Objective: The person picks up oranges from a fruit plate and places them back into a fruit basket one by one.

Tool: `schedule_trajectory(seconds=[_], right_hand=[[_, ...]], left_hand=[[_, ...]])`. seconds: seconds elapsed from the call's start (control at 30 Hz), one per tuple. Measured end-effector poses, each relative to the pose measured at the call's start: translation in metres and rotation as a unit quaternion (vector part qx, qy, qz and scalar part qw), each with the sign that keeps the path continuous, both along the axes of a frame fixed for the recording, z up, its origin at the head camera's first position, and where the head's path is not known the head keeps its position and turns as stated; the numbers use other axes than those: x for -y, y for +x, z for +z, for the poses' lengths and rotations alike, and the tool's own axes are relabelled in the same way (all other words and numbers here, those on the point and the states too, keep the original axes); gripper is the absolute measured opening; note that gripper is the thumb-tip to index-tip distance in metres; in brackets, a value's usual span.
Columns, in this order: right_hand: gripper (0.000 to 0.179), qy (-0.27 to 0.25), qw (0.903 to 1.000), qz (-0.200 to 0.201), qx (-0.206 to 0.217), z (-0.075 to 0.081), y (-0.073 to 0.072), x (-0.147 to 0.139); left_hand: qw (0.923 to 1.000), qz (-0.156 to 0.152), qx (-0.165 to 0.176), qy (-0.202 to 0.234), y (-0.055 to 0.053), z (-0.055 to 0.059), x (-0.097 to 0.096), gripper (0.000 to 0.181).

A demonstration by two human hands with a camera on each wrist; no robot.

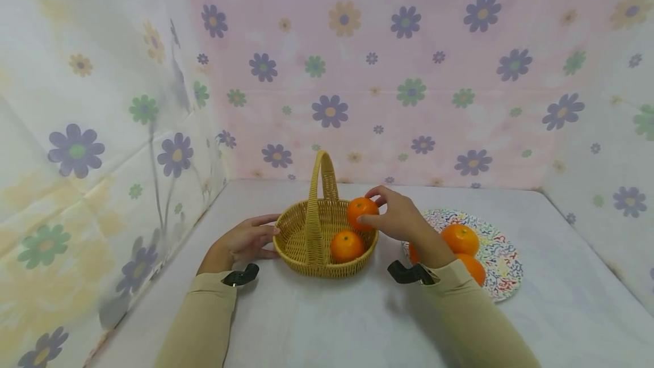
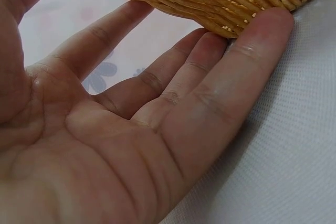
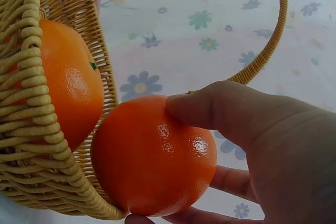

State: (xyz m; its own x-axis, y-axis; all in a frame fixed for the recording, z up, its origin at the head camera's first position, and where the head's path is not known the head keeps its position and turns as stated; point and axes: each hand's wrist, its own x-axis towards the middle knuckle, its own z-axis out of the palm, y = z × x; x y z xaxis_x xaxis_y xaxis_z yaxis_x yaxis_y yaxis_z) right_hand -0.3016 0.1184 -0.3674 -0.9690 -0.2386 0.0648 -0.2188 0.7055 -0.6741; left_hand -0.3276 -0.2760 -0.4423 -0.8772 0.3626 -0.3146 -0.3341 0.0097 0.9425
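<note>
A yellow wicker basket (image 1: 296, 263) with a tall arched handle stands on the table. My left hand (image 1: 250, 238) is at its left side, and in the left wrist view the fairly straight fingers (image 2: 210, 98) touch the woven wall (image 2: 210, 3). At the basket's right rim, my right hand (image 1: 401, 214) holds an orange (image 1: 362, 213) between thumb and fingers. In the right wrist view the held orange (image 3: 152, 156) is right at the rim. Another orange (image 1: 347, 246) lies inside the basket, right of the handle.
To the right, a round plate (image 1: 503, 243) with multicoloured speckles bears several oranges (image 1: 460, 239), partly hidden by my right forearm. White cloth (image 1: 317, 322) covers the table. Flower-patterned fabric (image 1: 357, 129) encloses the back and both sides.
</note>
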Motion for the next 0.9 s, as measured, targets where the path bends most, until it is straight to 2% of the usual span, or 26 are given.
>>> schedule_trajectory(seconds=[0.37, 0.57, 0.9], right_hand=[[0.055, 0.016, 0.9998, 0.001, -0.007, -0.003, 0.002, 0.006], [0.056, 0.014, 0.9998, 0.001, -0.014, -0.004, 0.001, 0.005], [0.054, 0.032, 0.9994, -0.013, 0.002, -0.008, 0.002, 0.014]], left_hand=[[0.9997, 0.007, -0.009, -0.020, 0.001, -0.002, -0.001, 0.065], [0.9998, 0.008, -0.009, -0.016, 0.001, 0.000, -0.003, 0.065], [0.9998, 0.001, -0.014, -0.013, 0.002, -0.001, -0.002, 0.067]])
